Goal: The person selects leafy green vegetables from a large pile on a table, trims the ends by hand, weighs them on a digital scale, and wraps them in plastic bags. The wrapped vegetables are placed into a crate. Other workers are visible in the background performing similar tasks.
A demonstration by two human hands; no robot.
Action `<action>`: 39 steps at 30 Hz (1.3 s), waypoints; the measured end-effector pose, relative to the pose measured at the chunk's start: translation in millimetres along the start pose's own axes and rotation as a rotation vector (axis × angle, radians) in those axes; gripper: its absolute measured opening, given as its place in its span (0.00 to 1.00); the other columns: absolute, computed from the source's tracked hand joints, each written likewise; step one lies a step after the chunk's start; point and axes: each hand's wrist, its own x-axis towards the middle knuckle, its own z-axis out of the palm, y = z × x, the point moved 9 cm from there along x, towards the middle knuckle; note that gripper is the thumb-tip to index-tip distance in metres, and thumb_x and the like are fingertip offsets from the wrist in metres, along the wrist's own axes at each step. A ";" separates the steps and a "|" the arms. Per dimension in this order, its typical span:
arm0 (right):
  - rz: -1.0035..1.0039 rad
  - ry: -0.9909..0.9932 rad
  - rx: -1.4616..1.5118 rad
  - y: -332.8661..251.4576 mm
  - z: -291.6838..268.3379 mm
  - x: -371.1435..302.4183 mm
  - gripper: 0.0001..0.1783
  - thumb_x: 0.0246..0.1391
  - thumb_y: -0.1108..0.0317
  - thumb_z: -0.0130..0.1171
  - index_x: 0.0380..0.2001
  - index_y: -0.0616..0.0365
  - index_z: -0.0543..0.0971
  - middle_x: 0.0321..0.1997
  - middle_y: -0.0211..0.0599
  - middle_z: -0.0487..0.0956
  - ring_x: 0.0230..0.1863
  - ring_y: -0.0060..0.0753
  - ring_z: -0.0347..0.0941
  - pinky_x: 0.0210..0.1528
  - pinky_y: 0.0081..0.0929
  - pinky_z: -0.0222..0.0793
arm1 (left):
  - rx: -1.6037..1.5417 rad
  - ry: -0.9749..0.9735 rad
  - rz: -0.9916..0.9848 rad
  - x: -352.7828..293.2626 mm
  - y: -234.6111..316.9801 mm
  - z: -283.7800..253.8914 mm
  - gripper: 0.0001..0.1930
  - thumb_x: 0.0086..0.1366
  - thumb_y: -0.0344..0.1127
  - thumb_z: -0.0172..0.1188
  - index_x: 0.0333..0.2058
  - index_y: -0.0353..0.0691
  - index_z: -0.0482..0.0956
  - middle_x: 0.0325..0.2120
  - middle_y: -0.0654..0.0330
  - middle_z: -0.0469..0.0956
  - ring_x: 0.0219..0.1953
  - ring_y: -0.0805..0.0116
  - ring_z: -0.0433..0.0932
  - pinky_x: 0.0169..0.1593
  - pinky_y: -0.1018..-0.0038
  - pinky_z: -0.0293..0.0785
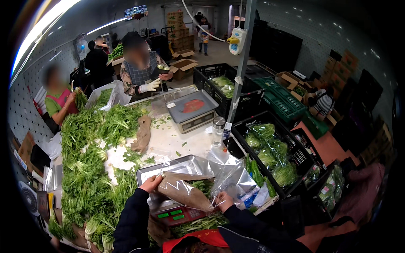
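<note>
My left hand [151, 184] grips the upper left end of a clear and brown wrapping sleeve [184, 190] that has leafy greens inside. My right hand [223, 200] holds the sleeve's lower right end. The sleeve lies tilted over the steel pan of a digital scale [174, 213] with green lit digits. Both dark sleeves enter from the bottom edge.
Heaps of leafy greens [86, 168] cover the white table's left side. A second scale [192, 110] and a steel bottle [217, 130] stand further back. Black crates [295, 154] with bagged greens sit to the right. Co-workers [141, 69] stand across the table, one in a white glove.
</note>
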 end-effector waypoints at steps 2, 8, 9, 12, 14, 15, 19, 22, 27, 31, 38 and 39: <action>0.071 -0.206 0.184 17.4 20.4 3.4 0.13 0.53 0.63 0.63 0.36 0.61 0.77 0.25 0.40 0.80 0.28 0.31 0.77 0.33 0.32 0.71 | -0.001 -0.001 0.048 7.5 -3.9 1.6 0.33 0.66 0.60 0.48 0.48 0.30 0.76 0.39 0.53 0.80 0.41 0.65 0.77 0.45 0.71 0.72; 0.207 -0.243 0.250 -38.1 3.6 -11.8 0.11 0.54 0.67 0.60 0.36 0.64 0.80 0.28 0.35 0.81 0.27 0.26 0.76 0.30 0.28 0.72 | -0.015 -0.031 -0.052 3.4 -12.3 4.6 0.33 0.66 0.61 0.49 0.47 0.30 0.76 0.37 0.54 0.80 0.39 0.67 0.77 0.43 0.73 0.72; 0.224 -0.295 0.229 -40.3 5.5 -14.3 0.10 0.54 0.68 0.60 0.36 0.64 0.80 0.27 0.35 0.80 0.27 0.27 0.76 0.30 0.28 0.73 | -0.020 -0.037 -0.065 3.4 -13.3 6.4 0.33 0.66 0.61 0.49 0.47 0.30 0.76 0.37 0.54 0.80 0.38 0.67 0.77 0.43 0.73 0.72; 0.274 -0.354 0.269 -49.7 6.4 -18.4 0.10 0.53 0.68 0.61 0.36 0.64 0.79 0.26 0.34 0.79 0.25 0.27 0.75 0.29 0.26 0.73 | -0.049 -0.010 -0.049 0.6 -9.7 5.9 0.33 0.65 0.61 0.51 0.46 0.30 0.77 0.37 0.55 0.80 0.38 0.68 0.76 0.43 0.73 0.72; 0.305 -0.262 0.435 -53.1 3.6 -18.8 0.10 0.52 0.69 0.61 0.35 0.64 0.78 0.26 0.34 0.79 0.25 0.27 0.75 0.29 0.26 0.72 | -0.068 0.008 -0.037 0.1 -13.2 4.3 0.33 0.65 0.61 0.51 0.46 0.30 0.77 0.37 0.55 0.80 0.39 0.69 0.76 0.43 0.73 0.72; 0.293 -0.278 0.399 -52.3 4.8 -17.9 0.10 0.51 0.69 0.61 0.35 0.64 0.78 0.26 0.34 0.79 0.25 0.27 0.75 0.29 0.27 0.72 | -0.076 0.016 -0.030 2.5 -19.2 4.7 0.33 0.65 0.60 0.51 0.46 0.30 0.77 0.38 0.55 0.80 0.39 0.69 0.76 0.43 0.73 0.72; -0.002 -0.170 0.130 -27.6 4.2 2.1 0.11 0.49 0.69 0.61 0.35 0.63 0.77 0.26 0.36 0.78 0.26 0.28 0.74 0.29 0.30 0.71 | -0.149 -0.001 -0.049 2.0 -16.6 9.6 0.33 0.65 0.60 0.51 0.48 0.30 0.77 0.39 0.55 0.80 0.41 0.69 0.76 0.46 0.74 0.71; -0.139 -0.001 -0.032 -52.4 -7.2 2.0 0.13 0.47 0.70 0.61 0.38 0.61 0.76 0.26 0.38 0.78 0.28 0.31 0.75 0.31 0.32 0.71 | -0.110 0.003 -0.017 -2.1 -9.8 8.7 0.33 0.66 0.60 0.51 0.49 0.30 0.76 0.40 0.55 0.80 0.41 0.69 0.76 0.47 0.74 0.71; -0.237 0.012 -0.154 -80.2 -12.4 -2.3 0.10 0.50 0.72 0.60 0.38 0.59 0.77 0.25 0.36 0.77 0.27 0.30 0.75 0.31 0.29 0.70 | -0.103 0.007 -0.041 -0.7 -18.9 7.8 0.33 0.66 0.59 0.51 0.49 0.30 0.76 0.41 0.54 0.80 0.42 0.68 0.76 0.47 0.74 0.70; -0.133 -0.063 0.084 -56.1 -11.7 9.3 0.11 0.48 0.74 0.59 0.38 0.58 0.78 0.25 0.40 0.77 0.28 0.37 0.76 0.32 0.31 0.71 | -0.115 -0.005 -0.054 -1.6 -14.0 10.4 0.33 0.66 0.59 0.50 0.50 0.30 0.75 0.41 0.54 0.80 0.42 0.68 0.76 0.48 0.74 0.70; -0.419 -0.194 -0.454 -88.4 2.8 -9.3 0.10 0.55 0.67 0.56 0.37 0.63 0.78 0.27 0.41 0.79 0.32 0.33 0.77 0.35 0.34 0.71 | -0.146 0.009 -0.018 -3.3 -18.5 10.1 0.31 0.66 0.58 0.52 0.48 0.31 0.76 0.39 0.55 0.80 0.41 0.69 0.75 0.47 0.74 0.70; -0.344 -0.157 -0.341 -88.5 -2.1 -8.2 0.12 0.56 0.64 0.56 0.35 0.63 0.78 0.28 0.46 0.79 0.32 0.41 0.76 0.35 0.37 0.70 | -0.148 0.008 -0.023 -5.0 -16.3 10.6 0.30 0.66 0.58 0.52 0.47 0.32 0.77 0.38 0.56 0.80 0.41 0.69 0.75 0.46 0.74 0.70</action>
